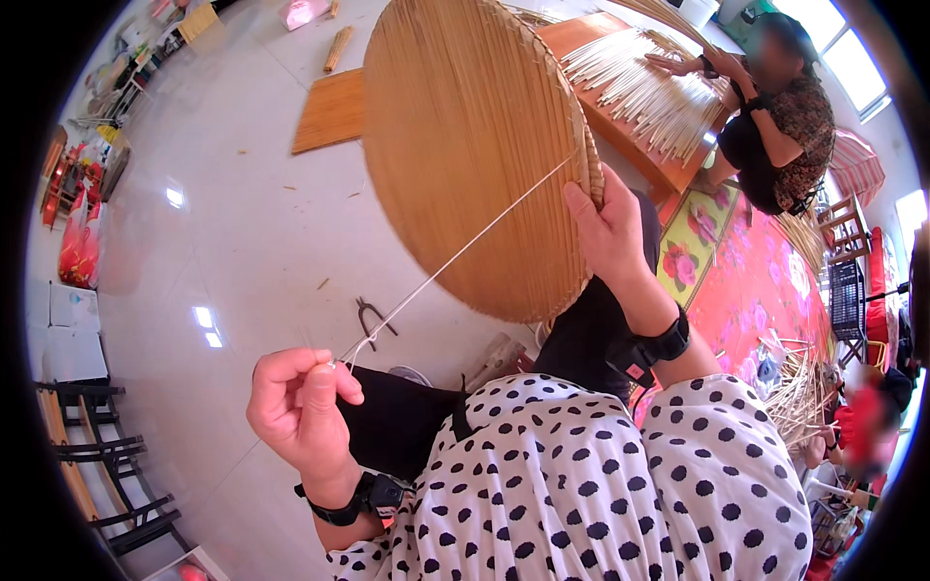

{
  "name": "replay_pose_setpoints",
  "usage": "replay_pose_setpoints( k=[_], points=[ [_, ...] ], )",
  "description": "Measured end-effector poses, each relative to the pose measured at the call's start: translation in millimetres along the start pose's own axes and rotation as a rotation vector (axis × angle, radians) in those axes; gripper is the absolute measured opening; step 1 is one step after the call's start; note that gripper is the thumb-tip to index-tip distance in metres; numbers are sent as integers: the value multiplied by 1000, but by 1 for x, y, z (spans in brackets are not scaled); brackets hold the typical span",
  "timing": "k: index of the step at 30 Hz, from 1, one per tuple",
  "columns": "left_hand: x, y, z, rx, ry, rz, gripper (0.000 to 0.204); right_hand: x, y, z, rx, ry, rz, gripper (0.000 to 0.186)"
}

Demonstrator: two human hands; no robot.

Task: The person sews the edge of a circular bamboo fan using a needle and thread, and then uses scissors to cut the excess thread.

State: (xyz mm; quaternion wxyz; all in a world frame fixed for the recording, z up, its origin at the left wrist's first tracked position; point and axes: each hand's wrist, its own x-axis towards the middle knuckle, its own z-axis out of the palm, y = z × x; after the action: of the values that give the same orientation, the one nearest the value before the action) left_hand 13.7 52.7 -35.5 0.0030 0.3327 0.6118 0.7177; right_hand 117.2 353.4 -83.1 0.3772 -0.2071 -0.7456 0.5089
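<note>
Two bare hands share one round panel of narrow brown strips with a bound rim, held up and tilted in front of the person, above the lap and floor. One, the right hand, is clamped on the panel's right edge, thumb on the near face. The other, the left hand, is well apart to the lower left, thumb and fingers pinched together on one white thread (a small glint shows at the fingertips, too tiny to identify). That thread runs taut across the panel to a spot near the right hand. Each wrist wears one black band, making two.

On the pale floor lie one dark pliers-like tool, one flat wooden board and one small bundle of sticks. Two other people are at the right: one co-worker has a hand on many pale strips spread over one low table; one person in red is near a second heap of strips.
</note>
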Motion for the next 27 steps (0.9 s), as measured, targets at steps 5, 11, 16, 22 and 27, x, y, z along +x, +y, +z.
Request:
replay_pose_setpoints(
  k=[5, 11, 16, 22, 27],
  points=[
    [-4, -1, -1, -55, -3, -42, 5, -10, -4, 5, 80, -32, 49, 19],
    [-2, 1, 6, -191, 20, -84, 4, -21, -21, 1, 145, -45, 30, 24],
    [2, -7, -7, -212, -31, 23, 12, -26, -36, -11, 279, -11, 78, 29],
    [16, -3, -18, -183, 33, 90, 14, -41, -53, -20, 276, -16, 52, 31],
    [34, 7, -29, -214, 95, 188, 15, -51, -64, -20, 274, -47, 48, 33]
  ],
)
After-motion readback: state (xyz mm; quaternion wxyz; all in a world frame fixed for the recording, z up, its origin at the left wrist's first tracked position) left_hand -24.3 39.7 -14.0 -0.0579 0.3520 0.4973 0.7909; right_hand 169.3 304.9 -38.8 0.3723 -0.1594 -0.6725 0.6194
